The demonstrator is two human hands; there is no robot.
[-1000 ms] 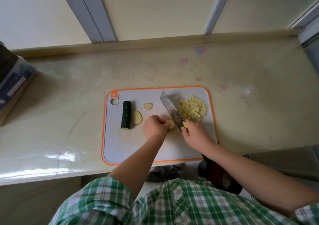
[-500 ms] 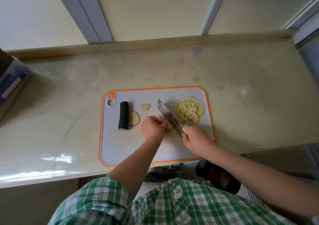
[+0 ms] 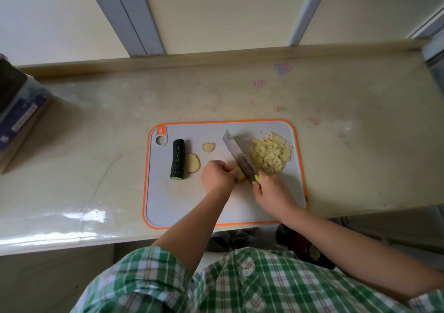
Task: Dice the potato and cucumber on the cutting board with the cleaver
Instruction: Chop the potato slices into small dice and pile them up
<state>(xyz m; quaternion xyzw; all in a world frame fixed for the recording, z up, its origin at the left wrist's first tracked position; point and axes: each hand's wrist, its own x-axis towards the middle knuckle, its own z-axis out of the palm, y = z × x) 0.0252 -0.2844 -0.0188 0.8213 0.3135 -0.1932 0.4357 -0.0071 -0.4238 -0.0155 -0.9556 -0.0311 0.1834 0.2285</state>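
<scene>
Right hand (image 3: pixel 269 190) grips the cleaver (image 3: pixel 237 156) over a potato piece (image 3: pixel 240 176) pinned by the curled left hand (image 3: pixel 216 176) mid cutting board (image 3: pixel 182 207); potato dice (image 3: pixel 270 154) lie right, while two slices (image 3: pixel 193 163) and the uncut cucumber (image 3: pixel 178 158) await cutting at left.

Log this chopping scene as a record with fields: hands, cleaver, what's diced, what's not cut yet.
Left hand: curled on a potato piece on the cutting board
Right hand: grips the cleaver handle
Cleaver: blade edge at the potato piece
Diced potato: pile right of the blade
Potato slices: two, left of the left hand
Cucumber: one uncut length, near the board's left edge
</scene>
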